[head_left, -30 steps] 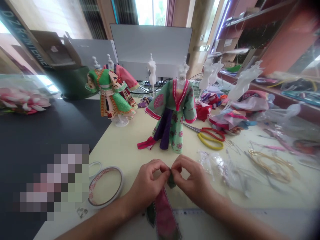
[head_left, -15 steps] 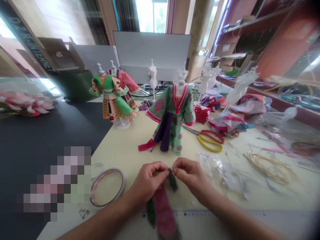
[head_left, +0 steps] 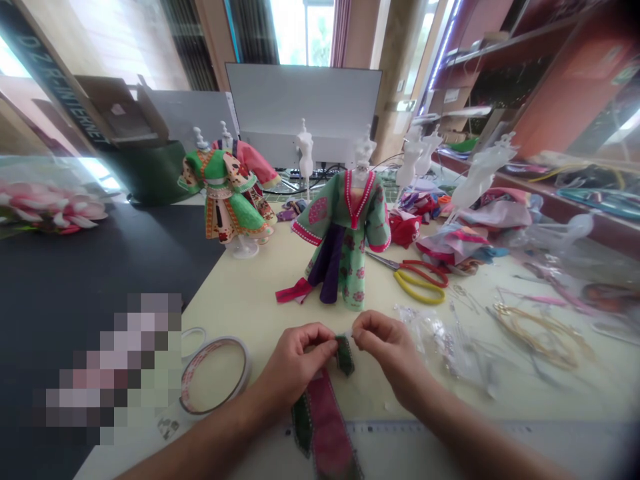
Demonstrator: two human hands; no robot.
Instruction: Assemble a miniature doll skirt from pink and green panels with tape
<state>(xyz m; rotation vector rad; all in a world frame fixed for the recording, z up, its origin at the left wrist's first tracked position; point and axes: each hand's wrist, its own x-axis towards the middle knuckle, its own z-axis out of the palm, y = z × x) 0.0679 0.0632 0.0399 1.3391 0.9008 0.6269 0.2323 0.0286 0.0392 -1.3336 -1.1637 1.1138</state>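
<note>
My left hand [head_left: 295,363] pinches the top end of a pink and dark green fabric strip [head_left: 325,427] that lies on the cream table [head_left: 240,293] and runs back toward me. My right hand [head_left: 387,347] is closed in a pinch just right of the strip's folded green end [head_left: 344,353], a small gap from it. What it pinches is too small to make out. Straight beyond my hands stands a small mannequin in a green floral robe [head_left: 347,233] with red trim and a purple panel.
A tape roll [head_left: 215,373] lies left of my hands. Red and yellow scissors [head_left: 417,277] lie to the right, with clear bags [head_left: 445,337] and gold cord [head_left: 537,330]. A second dressed mannequin [head_left: 225,193], bare white mannequins [head_left: 305,150] and fabric scraps [head_left: 465,227] stand behind.
The camera tilted slightly at first. My right hand has drawn a little up and to the right, away from the strip's green end, which my left hand still pinches.
</note>
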